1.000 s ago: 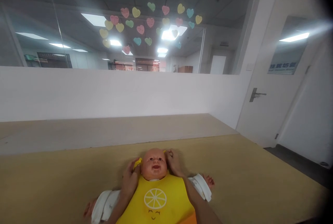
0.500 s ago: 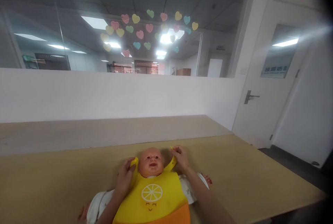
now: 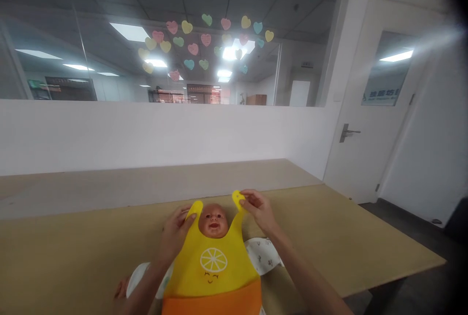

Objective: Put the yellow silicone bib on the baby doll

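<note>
A baby doll (image 3: pixel 214 221) lies face up on the table, in white clothes with small prints. Over its chest spreads a yellow bib (image 3: pixel 190 256) with a white citrus slice, a smiling face and an orange lower pocket. My left hand (image 3: pixel 178 229) pinches the bib's left neck strap beside the doll's head. The right strap, with small holes at its end, is pinched in my right hand (image 3: pixel 259 209), raised above the other side of the head. Both straps stand up apart from each other, with the head between them. The bib hides most of the doll's body.
The tan table (image 3: pixel 321 237) runs up to a white wall (image 3: pixel 146 134) with a window above, where heart-shaped paper notes (image 3: pixel 193 49) are stuck. A white door (image 3: pixel 365 149) with a metal handle stands at the right, past the table's edge.
Both hands have lifted the bib's straps higher, and the bib's neckline now sits closer about the doll's chin. The right strap's end has turned to show its flat face.
</note>
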`<state>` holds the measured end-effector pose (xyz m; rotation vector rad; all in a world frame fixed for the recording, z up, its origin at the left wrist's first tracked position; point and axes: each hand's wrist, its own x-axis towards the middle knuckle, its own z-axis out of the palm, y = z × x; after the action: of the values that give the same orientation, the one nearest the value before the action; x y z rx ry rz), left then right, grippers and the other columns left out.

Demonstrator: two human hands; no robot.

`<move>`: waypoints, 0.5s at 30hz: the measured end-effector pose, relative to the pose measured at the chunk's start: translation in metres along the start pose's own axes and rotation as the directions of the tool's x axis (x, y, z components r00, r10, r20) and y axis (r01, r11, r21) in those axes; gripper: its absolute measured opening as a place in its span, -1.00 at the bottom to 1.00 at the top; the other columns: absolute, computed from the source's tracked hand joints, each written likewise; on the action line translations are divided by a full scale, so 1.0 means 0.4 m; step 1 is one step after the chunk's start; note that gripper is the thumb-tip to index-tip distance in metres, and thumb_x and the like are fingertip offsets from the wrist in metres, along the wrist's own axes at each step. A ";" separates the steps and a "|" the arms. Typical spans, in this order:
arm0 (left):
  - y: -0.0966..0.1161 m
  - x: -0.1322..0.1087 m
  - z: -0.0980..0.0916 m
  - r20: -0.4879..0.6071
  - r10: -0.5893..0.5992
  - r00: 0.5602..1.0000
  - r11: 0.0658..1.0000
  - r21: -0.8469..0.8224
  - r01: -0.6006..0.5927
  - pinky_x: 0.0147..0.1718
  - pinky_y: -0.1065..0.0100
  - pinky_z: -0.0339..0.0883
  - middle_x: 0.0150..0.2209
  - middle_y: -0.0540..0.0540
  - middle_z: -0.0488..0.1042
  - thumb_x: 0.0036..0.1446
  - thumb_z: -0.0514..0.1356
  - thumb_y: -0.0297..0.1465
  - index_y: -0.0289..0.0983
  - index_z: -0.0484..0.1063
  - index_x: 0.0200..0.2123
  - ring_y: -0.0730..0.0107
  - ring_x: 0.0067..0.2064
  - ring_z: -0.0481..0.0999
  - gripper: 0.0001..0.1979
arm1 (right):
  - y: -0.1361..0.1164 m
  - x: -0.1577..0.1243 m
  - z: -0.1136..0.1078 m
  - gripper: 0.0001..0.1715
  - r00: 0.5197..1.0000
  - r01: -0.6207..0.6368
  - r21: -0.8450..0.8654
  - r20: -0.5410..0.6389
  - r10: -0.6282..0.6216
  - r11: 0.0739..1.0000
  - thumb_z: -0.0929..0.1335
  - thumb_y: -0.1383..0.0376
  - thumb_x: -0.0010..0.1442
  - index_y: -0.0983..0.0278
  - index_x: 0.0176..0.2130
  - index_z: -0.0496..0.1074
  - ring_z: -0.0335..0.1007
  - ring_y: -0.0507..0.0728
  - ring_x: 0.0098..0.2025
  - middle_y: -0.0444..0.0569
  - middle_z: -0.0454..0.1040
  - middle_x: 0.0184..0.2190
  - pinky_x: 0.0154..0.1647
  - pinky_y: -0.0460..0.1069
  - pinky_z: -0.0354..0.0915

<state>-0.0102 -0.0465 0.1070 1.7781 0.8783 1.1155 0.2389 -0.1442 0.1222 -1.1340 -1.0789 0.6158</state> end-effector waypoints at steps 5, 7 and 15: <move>0.094 -0.027 0.044 0.183 0.146 0.972 0.985 0.068 -0.161 0.05 0.27 0.37 -0.04 -0.10 0.55 0.13 0.17 -0.13 -0.21 0.52 -0.08 0.21 -0.01 0.53 -0.62 | -0.101 -0.051 0.086 -0.32 0.918 0.148 -0.325 0.397 -0.008 0.934 0.37 0.20 0.13 0.18 0.22 0.24 0.27 -0.18 -0.32 -0.11 0.41 -0.25 -0.25 -0.27 0.22; 0.121 -0.031 0.050 0.266 0.173 0.948 0.973 0.106 -0.207 0.05 0.28 0.37 -0.03 -0.08 0.55 0.16 0.15 -0.15 -0.18 0.55 -0.07 0.22 0.00 0.53 -0.64 | -0.112 -0.057 0.098 -0.49 0.912 0.193 -0.451 0.411 0.011 0.872 0.33 0.24 0.17 0.16 0.13 0.35 0.27 -0.19 -0.31 -0.14 0.43 -0.26 -0.26 -0.29 0.17; 0.169 -0.036 0.044 0.227 0.191 0.955 0.928 0.275 -0.251 0.15 0.23 0.27 0.01 -0.06 0.52 0.18 0.10 -0.11 -0.17 0.51 -0.07 0.26 0.07 0.46 -0.62 | -0.120 -0.054 0.035 -0.61 0.934 0.272 -0.727 0.357 0.008 0.631 0.26 0.06 0.26 0.35 -0.28 0.40 0.11 -0.21 -0.42 -0.15 0.42 -0.36 -0.40 -0.25 -0.09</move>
<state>0.0093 -0.0912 0.1591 2.2458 0.7706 0.9594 0.2118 -0.1734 0.1594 -1.7014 -1.8069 0.1932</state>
